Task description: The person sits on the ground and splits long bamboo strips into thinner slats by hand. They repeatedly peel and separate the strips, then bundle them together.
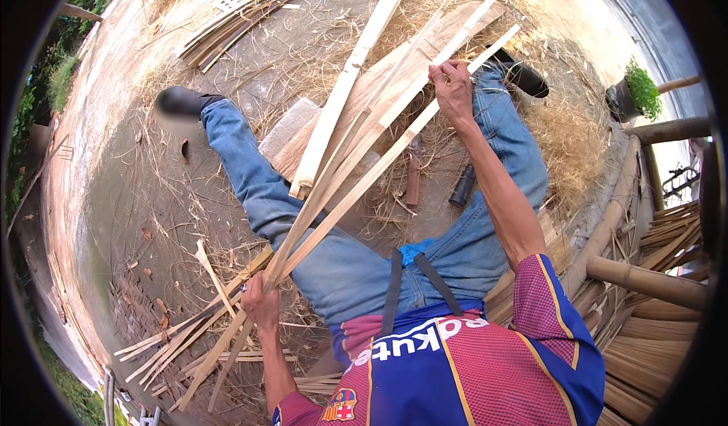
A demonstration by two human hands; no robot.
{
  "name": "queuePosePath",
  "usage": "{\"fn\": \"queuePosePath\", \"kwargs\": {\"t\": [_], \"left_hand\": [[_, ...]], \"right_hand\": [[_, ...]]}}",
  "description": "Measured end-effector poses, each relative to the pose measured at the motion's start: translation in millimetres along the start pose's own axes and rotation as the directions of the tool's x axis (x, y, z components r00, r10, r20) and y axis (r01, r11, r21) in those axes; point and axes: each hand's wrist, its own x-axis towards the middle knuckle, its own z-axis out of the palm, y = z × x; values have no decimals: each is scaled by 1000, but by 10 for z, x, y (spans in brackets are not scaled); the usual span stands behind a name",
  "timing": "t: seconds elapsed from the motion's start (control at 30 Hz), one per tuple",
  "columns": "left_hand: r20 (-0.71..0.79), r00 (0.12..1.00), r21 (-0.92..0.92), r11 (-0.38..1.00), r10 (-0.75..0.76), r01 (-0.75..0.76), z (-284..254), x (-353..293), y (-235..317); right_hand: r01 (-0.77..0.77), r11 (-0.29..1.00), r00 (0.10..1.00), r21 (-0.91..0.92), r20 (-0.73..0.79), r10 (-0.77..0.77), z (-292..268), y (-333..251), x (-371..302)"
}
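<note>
Several long, pale bamboo strips (379,167) run diagonally across my lap, from lower left to upper right. My left hand (260,301) is closed around them near their lower ends, beside my thigh. Farther out, above my other knee, my right hand (453,85) pinches one strip between thumb and fingers. Beyond their grip the strips fan apart. A wider split bamboo piece (345,85) lies just left of them, across a flat wooden board (297,151) between my legs.
A pale block (292,126) sits by the board. Near my right leg lie a brown stick-like piece (413,172) and a dark cylinder (462,186). Curly shavings (565,149) cover the ground. Cut strips (163,350) lie at lower left, bamboo poles (644,282) at right.
</note>
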Motion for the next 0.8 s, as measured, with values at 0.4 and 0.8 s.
{"fn": "queuePosePath", "kwargs": {"t": [0.4,0.8], "left_hand": [[4,1000,-23,999,31,-31,-39,-1,-10],[34,989,-283,947,-147,150,37,-67,94]], "right_hand": [[180,949,848,-260,530,-16,88,-86,-716],[-178,955,973,236,-105,207,185,34,-456]]}}
